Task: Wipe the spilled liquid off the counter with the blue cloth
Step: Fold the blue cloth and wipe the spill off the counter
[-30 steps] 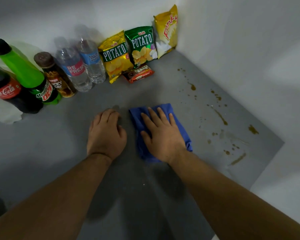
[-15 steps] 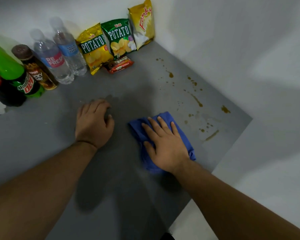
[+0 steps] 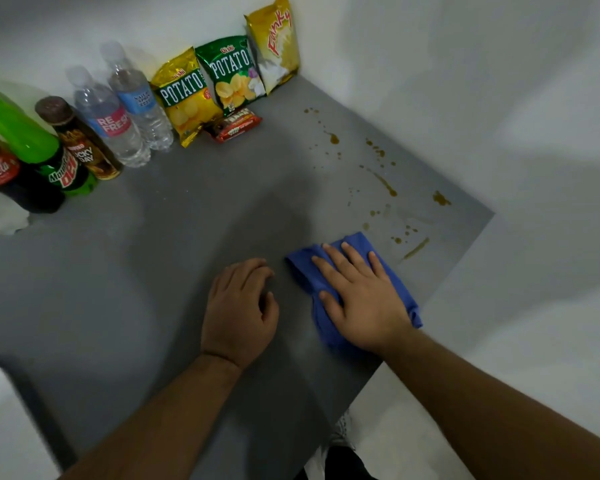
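A folded blue cloth [image 3: 361,242] lies on the grey counter [image 3: 187,237] near its right edge. My right hand [image 3: 359,299] presses flat on the cloth with fingers spread, covering most of it. My left hand [image 3: 241,311] rests palm down on the bare counter just left of the cloth, fingers loosely curled, holding nothing. Brown spilled liquid [image 3: 383,181] is scattered as drops and streaks beyond the cloth toward the right wall, with one streak [image 3: 415,249] close to the cloth's far right corner.
Along the back wall stand soda bottles [image 3: 32,147], two water bottles [image 3: 122,112], potato chip bags [image 3: 208,88], a yellow snack bag [image 3: 274,46] and a small red packet [image 3: 236,126]. White walls close off the back and right. The counter's edge runs just right of the cloth.
My right hand has slid the cloth toward the right edge, closer to the brown drops. My left hand has stayed flat on the counter beside it. The camera view has shifted.
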The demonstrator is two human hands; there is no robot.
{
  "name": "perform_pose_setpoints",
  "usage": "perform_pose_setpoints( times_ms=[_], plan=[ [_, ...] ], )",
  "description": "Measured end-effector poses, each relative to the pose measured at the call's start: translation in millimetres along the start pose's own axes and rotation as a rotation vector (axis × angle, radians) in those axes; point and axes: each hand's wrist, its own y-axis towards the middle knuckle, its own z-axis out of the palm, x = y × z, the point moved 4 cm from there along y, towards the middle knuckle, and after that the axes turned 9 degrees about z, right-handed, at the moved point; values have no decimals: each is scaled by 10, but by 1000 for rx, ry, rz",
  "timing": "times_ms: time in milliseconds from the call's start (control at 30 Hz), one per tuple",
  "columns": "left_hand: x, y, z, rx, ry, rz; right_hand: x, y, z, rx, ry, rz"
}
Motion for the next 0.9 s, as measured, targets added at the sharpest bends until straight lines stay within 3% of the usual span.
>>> perform_pose_setpoints(
  times_ms=[67, 267, 533, 767, 900],
  plan=[
    [-23, -11, 8, 10, 38, 7, 124, -24, 46, 3, 3, 35],
    [-37, -19, 22, -8, 93, 53, -122, -452, 122, 34, 33, -100],
    [-57, -21, 70, -4, 153, 49, -96, -129, 18, -31, 27, 129],
    [-43, -10, 93, -6, 175, 53, -369, -407, 97, -12, 54, -167],
    [-47, 4, 101, 13, 174, 63, -647, -258, -17, -31, 42, -71]
  ],
)
